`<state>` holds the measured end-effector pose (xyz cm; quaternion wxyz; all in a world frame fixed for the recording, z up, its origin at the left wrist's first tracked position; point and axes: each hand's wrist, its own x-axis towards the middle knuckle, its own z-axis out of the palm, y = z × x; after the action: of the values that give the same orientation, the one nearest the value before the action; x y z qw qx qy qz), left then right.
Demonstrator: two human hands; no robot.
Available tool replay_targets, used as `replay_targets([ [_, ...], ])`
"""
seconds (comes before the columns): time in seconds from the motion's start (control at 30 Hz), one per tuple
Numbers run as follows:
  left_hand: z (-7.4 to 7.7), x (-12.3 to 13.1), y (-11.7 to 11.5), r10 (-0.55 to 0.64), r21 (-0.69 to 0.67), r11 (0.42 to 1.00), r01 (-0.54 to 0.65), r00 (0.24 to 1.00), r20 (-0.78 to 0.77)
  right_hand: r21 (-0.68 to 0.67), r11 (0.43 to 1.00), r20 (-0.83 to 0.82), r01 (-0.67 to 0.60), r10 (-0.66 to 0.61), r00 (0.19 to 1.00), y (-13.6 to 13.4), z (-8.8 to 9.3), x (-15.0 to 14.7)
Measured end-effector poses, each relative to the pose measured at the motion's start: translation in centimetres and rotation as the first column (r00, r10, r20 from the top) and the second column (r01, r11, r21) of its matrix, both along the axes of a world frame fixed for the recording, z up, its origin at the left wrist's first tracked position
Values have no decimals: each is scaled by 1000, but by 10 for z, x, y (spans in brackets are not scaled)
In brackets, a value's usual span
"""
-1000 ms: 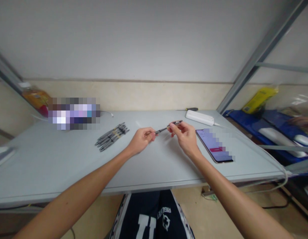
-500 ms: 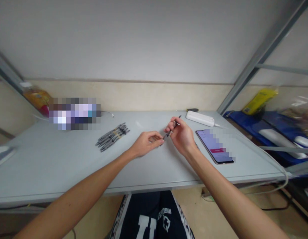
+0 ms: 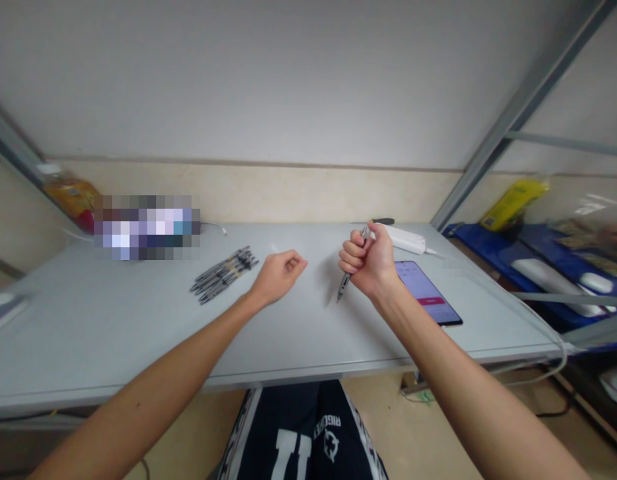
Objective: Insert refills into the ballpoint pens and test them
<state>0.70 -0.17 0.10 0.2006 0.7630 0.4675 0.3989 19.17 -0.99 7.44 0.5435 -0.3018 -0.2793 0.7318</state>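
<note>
My right hand [image 3: 363,260] is wrapped round a grey and black pen [image 3: 344,287], its tip pointing down and its top by my thumb. To the left, my left hand [image 3: 281,277] hovers over the desk with fingers curled and thumb and fingertips together; whether something small is between them cannot be made out. Several similar pens [image 3: 223,275] lie side by side on the grey desk [image 3: 288,340], left of my left hand.
A phone [image 3: 428,293] lies partly behind my right wrist. Beyond it are a white power bank [image 3: 406,240] with a cable and a screwdriver [image 3: 385,221]. A bottle [image 3: 71,193] stands at the back left, beside a blurred-out object. Metal bars flank the desk.
My hands have moved apart. My right fingers have closed round the pen, which now points down; my left hand has drawn back to the left, away from the pen's tip.
</note>
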Motion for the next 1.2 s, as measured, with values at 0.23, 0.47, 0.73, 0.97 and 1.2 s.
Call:
replay_targets([
  [0.23, -6, -11, 8, 120, 155, 985, -78, 951, -286, -48, 999, -16, 2, -3, 1000, 2, 5, 5],
  [0.47, -5, -12, 9, 151, 146, 984, -104, 917, -370, -64, 998, 32, 19, -17, 999, 4, 4, 10],
  [0.73, -2, -15, 10, 214, 180, 974, -140, 836, -506, -69, 997, 91, 44, -37, 995, 6, 6, 13],
  [0.97, 14, -24, 1, 365, 233, 929, -288, 611, -702, -58, 994, 166, 95, -84, 983, 9, 2, 24],
  [1.2, 21, -32, -3, 375, 181, 900, -396, 494, -784, -56, 990, 222, 126, -110, 969, 11, -2, 35],
])
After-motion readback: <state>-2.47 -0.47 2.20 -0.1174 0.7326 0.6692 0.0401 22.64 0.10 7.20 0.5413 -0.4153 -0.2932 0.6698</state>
